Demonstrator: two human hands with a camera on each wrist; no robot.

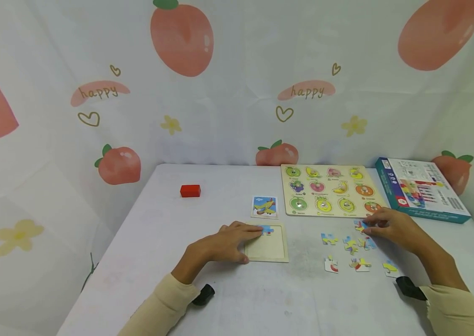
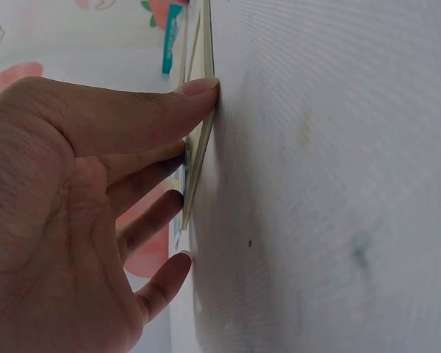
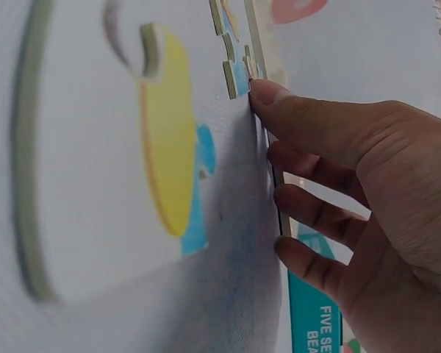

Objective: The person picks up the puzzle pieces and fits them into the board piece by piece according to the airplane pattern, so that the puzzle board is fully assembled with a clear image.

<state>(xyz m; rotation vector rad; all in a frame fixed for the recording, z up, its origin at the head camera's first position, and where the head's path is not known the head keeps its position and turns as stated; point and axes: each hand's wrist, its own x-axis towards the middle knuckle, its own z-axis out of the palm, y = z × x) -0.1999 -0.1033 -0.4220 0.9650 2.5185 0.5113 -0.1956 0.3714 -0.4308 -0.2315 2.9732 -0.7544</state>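
Left hand (image 1: 230, 241): fingers extended, touching tray (image 1: 267, 248) at its left side | Right hand (image 1: 394, 228): pinches puzzle piece (image 1: 359, 226), rightward of tray | Tabletop (image 1: 304, 249) strip separates tray from loose pieces (image 1: 350, 244)

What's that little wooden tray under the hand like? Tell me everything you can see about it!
The puzzle tray is pale, squarish and looks like thin wood, with a slim raised rim around a plain, shallow middle. It looks flat on the white table, just on the near side of the airplane card. Blue puzzle piecework shows near its far edge. The left hand covers some of its left side, and the thumb touches its edge.
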